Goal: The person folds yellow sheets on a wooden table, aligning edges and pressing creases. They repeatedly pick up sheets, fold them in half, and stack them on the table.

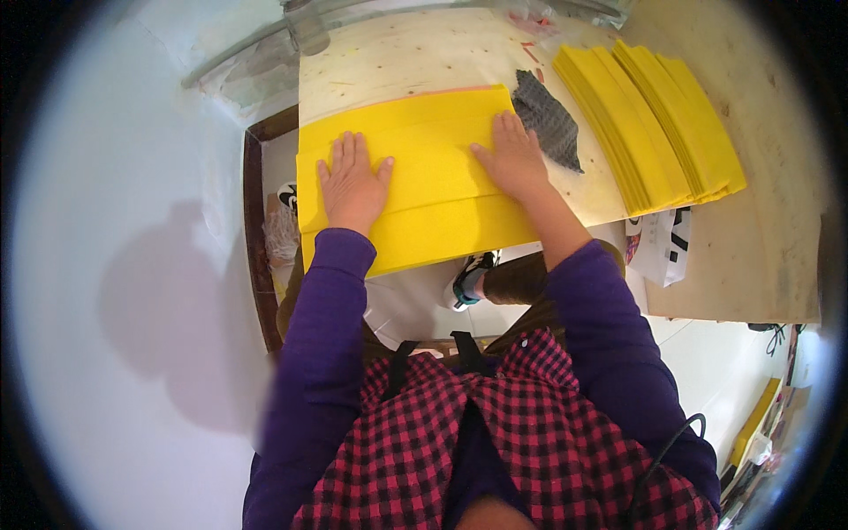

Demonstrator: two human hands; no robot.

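Several yellow sheets (437, 181), felt-like or thick paper, lie flat across the front of the wooden table, with fold or edge lines running from left to right. My left hand (355, 184) rests palm down on their left part, fingers stretched out and thumb apart. On the right part my right hand (515, 159) also lies flat, its fingertips pointing away from me near the right edge. Neither hand grips anything. A strip of orange shows along the far edge of the yellow sheets. Just right of my right hand lies a dark grey cloth (548, 119).
Two stacks of folded yellow pieces, a nearer-left stack (623, 132) and a right stack (685, 124), stand at the table's right side. Beneath them hangs a white printed bag (658, 247). A wooden board (751, 256) rises at the right, a white wall (132, 265) at the left.
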